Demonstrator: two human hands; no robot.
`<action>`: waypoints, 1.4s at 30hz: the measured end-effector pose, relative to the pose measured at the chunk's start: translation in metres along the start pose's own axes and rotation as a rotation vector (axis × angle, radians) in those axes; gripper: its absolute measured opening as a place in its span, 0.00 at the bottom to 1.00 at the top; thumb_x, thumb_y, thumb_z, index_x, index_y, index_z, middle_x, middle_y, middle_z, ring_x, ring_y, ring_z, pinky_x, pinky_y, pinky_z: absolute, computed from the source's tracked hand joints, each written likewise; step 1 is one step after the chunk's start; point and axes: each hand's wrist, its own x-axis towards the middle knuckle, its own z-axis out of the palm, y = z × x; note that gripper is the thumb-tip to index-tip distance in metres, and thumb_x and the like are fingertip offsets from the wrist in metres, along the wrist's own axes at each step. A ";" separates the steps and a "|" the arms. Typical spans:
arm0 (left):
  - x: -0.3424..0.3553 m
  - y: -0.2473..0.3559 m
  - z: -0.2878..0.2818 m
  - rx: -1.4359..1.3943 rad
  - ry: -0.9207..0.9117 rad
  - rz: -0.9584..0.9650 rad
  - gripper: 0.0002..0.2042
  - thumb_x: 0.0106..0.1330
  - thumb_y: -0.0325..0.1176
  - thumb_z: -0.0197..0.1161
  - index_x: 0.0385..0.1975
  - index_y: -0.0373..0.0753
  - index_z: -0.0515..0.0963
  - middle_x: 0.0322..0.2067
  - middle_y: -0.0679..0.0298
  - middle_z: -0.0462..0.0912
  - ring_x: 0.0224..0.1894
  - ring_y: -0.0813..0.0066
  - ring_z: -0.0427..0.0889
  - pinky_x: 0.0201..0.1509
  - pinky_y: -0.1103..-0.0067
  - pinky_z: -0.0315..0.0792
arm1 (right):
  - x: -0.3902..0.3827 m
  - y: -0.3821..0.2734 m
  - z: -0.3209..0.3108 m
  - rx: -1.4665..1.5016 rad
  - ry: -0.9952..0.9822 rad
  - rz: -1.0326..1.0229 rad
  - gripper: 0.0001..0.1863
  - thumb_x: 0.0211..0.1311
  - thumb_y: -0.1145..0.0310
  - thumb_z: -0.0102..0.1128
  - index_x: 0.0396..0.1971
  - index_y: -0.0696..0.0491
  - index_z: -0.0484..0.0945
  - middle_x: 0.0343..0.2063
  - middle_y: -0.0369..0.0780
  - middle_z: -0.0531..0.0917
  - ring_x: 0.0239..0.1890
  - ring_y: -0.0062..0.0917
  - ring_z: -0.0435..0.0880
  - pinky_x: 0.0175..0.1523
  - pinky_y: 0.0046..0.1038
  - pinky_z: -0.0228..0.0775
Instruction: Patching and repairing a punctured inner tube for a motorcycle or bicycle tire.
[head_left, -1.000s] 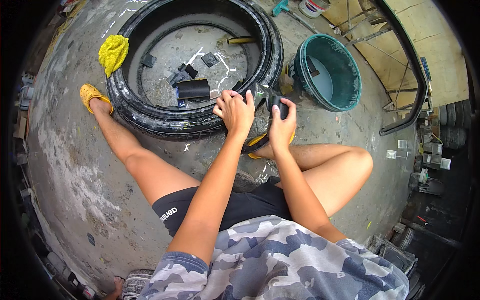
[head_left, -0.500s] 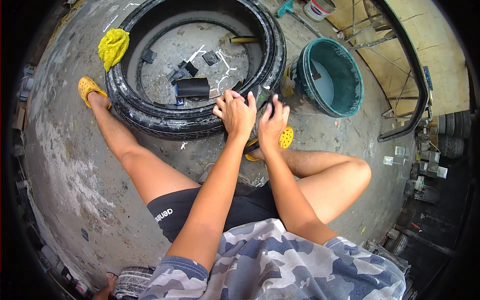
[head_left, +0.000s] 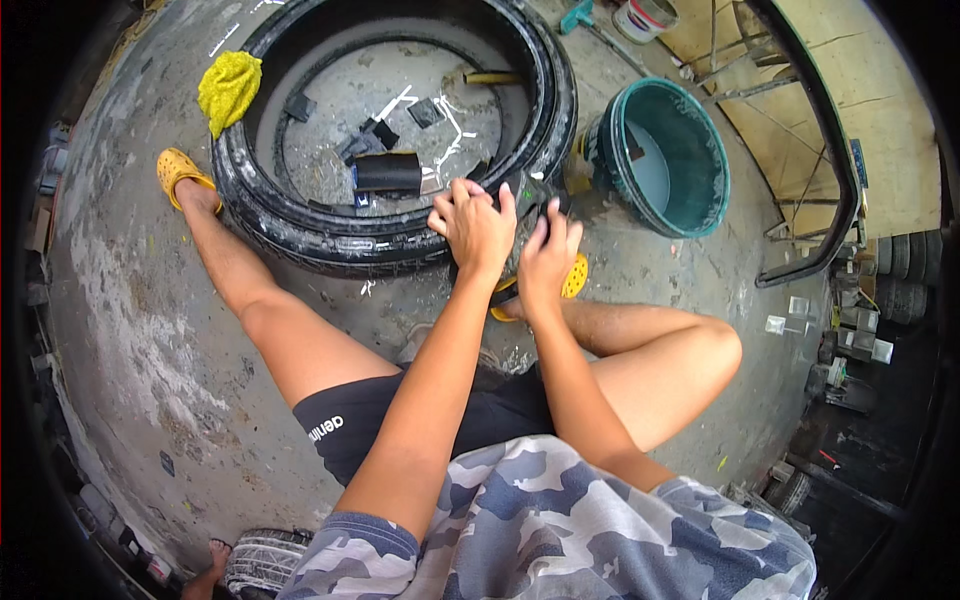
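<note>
A large black tire lies on its side in front of me, wet and whitish with residue on its rim. At its near right edge, my left hand grips the tire with bent fingers, the thumb pointing away from me. Close beside it, my right hand is closed, fingers and thumb around something dark at the tire's edge that I cannot make out. A dark patch with a small green mark shows between the hands. Inside the tire's ring lie a curved black rubber piece, smaller black scraps and white strips.
A yellow cloth hangs over the tire's left rim. To the right stands a green bucket with cloudy liquid. Behind it are a teal-headed tool and a white pail. A black curved frame leans at right. Stacked tires line the far right.
Both hands stay at the same spot on the tire, with only slight finger movement. The whole view shifts very slightly.
</note>
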 end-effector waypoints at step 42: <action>-0.002 0.006 0.000 -0.369 -0.190 0.651 0.15 0.63 0.45 0.62 0.44 0.44 0.78 0.48 0.66 0.79 0.52 0.69 0.74 0.55 0.69 0.57 | 0.035 0.020 -0.056 1.245 -0.470 0.864 0.27 0.66 0.67 0.58 0.63 0.43 0.62 0.41 0.39 0.80 0.31 0.26 0.80 0.30 0.26 0.73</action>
